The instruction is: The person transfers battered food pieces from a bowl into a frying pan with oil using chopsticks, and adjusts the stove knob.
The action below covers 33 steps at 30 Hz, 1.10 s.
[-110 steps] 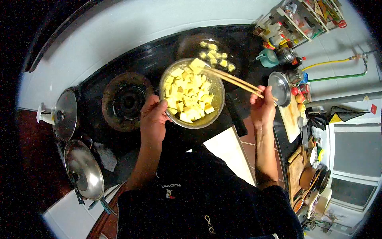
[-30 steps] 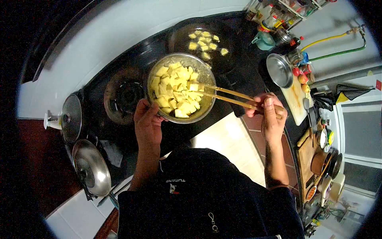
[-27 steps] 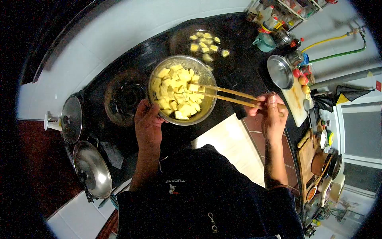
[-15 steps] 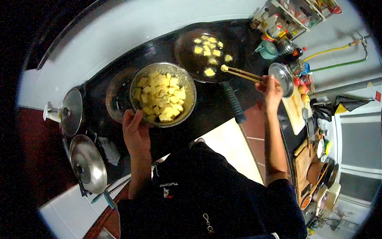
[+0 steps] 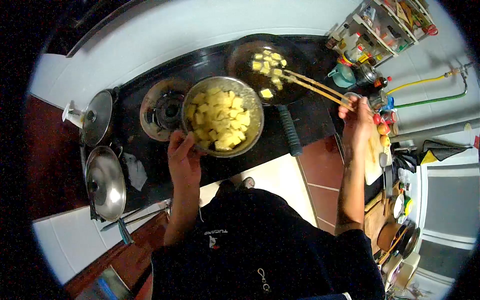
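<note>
Left hand (image 5: pixel 185 157), near a dark round frying pan (image 5: pixel 242 67), grips a round silver metal bowl (image 5: pixel 254 107) by its rim; right hand (image 5: pixel 357 120) holds long tan wooden chopsticks (image 5: pixel 320 91), tips over the pan. Pale-yellow cubes (image 5: pixel 222 117) lie in bowl and pan.

Yellow cubes (image 5: pixel 223 117) lie heaped in a metal bowl (image 5: pixel 254 111) and dot a dark pan (image 5: pixel 241 64) beneath wooden chopsticks (image 5: pixel 318 91)

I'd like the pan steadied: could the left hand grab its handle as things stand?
Probably not: the left hand holds the metal bowl, which lies between it and the pan handle.
</note>
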Each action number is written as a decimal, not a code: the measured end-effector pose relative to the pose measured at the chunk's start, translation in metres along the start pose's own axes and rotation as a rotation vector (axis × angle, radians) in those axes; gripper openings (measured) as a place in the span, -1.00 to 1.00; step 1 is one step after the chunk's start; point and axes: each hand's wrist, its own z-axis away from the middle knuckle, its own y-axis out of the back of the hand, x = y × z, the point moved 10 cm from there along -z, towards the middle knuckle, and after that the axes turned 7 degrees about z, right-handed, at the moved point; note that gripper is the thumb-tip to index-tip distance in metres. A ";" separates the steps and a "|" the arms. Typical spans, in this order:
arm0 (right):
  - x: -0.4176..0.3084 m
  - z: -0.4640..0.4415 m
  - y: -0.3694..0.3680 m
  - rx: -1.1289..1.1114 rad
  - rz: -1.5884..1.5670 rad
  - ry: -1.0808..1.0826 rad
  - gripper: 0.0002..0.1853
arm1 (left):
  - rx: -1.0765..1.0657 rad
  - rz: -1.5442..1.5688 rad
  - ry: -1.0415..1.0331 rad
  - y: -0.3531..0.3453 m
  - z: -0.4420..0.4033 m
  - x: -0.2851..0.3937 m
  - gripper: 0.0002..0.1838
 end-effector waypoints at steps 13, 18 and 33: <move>-0.018 0.069 -0.002 -0.113 0.107 -0.052 -0.66 | -0.129 -0.296 -0.042 -0.038 0.013 -0.043 -0.88; -0.003 0.087 -0.025 -0.151 0.071 0.046 -0.70 | -0.190 -0.219 -0.036 -0.050 0.029 -0.050 -0.88; 0.082 0.069 -0.025 0.008 -0.214 -0.305 -0.65 | -0.022 -0.043 -0.040 -0.014 0.017 -0.028 -0.88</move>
